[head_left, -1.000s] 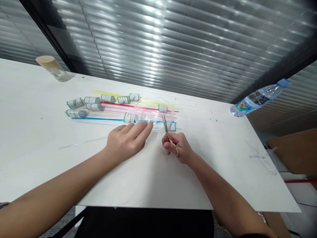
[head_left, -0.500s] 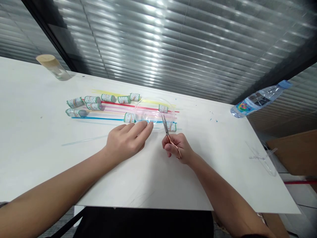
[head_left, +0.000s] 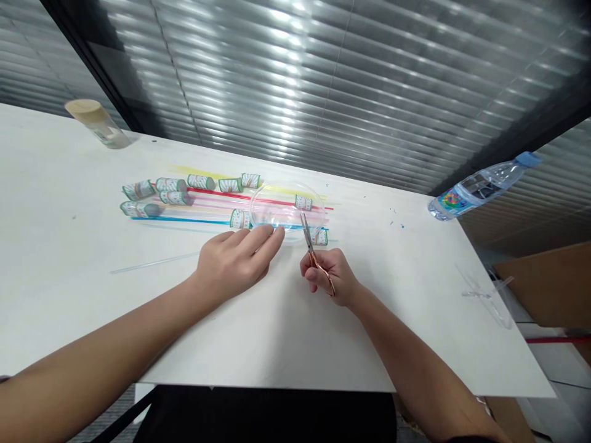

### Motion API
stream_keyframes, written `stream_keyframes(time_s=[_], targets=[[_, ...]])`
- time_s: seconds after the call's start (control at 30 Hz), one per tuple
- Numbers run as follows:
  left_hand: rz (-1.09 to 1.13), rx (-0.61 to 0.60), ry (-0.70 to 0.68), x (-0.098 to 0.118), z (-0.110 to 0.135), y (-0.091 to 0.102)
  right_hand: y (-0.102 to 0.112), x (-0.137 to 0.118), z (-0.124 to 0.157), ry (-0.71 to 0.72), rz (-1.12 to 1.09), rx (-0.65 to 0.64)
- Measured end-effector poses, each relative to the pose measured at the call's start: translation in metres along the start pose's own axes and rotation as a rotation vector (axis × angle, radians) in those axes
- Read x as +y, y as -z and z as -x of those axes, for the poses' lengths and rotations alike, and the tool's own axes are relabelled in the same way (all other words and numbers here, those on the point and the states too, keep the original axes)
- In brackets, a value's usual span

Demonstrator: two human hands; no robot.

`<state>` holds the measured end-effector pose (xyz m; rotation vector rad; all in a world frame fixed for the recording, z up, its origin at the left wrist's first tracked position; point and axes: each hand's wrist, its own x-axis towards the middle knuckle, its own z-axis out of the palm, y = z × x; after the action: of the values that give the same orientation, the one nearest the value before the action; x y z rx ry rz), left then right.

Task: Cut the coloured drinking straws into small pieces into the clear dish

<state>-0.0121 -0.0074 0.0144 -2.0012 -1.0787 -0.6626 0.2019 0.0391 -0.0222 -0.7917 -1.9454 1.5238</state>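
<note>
My right hand is closed around small copper-handled scissors, blades pointing up toward a clear plastic dish. My left hand lies flat on the white table, fingers stretched toward the dish's near rim and pressing on a thin straw there. Coloured straws in yellow, red, pink and blue lie side by side behind my hands, running under the dish. Several small rolled paper tubes sit along them.
A clear straw lies left of my left hand. A cork-topped jar stands far left; a water bottle lies at the right edge. A clear plastic piece sits near the right edge. Blinds behind.
Hardly anything differs. My right hand with the scissors shifted very slightly; my left hand stays flat in place.
</note>
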Motion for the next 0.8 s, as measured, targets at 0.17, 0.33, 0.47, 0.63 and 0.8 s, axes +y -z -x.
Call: stream_keyframes(time_s=[0.17,0.33,0.47,0.63,0.8], targets=[[-0.006,0.005,0.004,-0.0003,0.0001,-0.0012,0.0000,0.0002,0.0000,0.032,0.024,-0.003],[-0.010,0.022,-0.008,-0.0004,0.0011,-0.0012,-0.0010,0.0018,0.0009,0.013,0.054,0.018],[-0.002,0.025,-0.026,0.0006,0.0005,0.0000,-0.0025,0.0038,0.0014,-0.004,0.100,0.049],[0.010,0.025,-0.050,0.0014,0.0001,0.0009,-0.0042,0.0023,0.0009,-0.013,0.127,0.074],[0.022,0.027,-0.054,0.0016,0.0012,0.0000,-0.0047,-0.0001,0.0000,-0.003,0.135,0.085]])
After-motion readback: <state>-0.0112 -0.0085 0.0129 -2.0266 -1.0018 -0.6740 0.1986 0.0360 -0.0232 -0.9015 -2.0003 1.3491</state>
